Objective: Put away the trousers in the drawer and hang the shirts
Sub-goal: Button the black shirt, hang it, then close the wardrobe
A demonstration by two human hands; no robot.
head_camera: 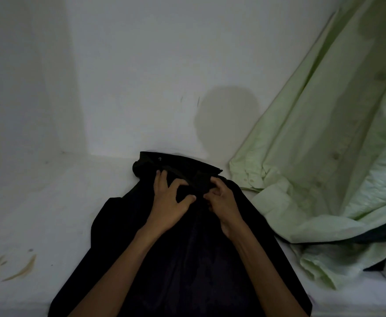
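A black garment (118,236) lies spread on a white shelf (38,213), its upper edge with a small button bunched up toward the back wall. My left hand (169,200) presses on the dark cloth near that edge, thumb and fingers pinching a fold. Right beside it, my right hand (221,200) curls its fingers into the same fabric. A pale green shirt (313,145) hangs down at the right, its cuff and hem resting on the shelf close to the black garment. Whether the black piece is a shirt or trousers I cannot tell.
White walls (141,76) close in the shelf at the back and left. Brown smudges (11,268) mark the shelf surface at the lower left. A dark cloth (377,266) peeks out under the green shirt at the lower right.
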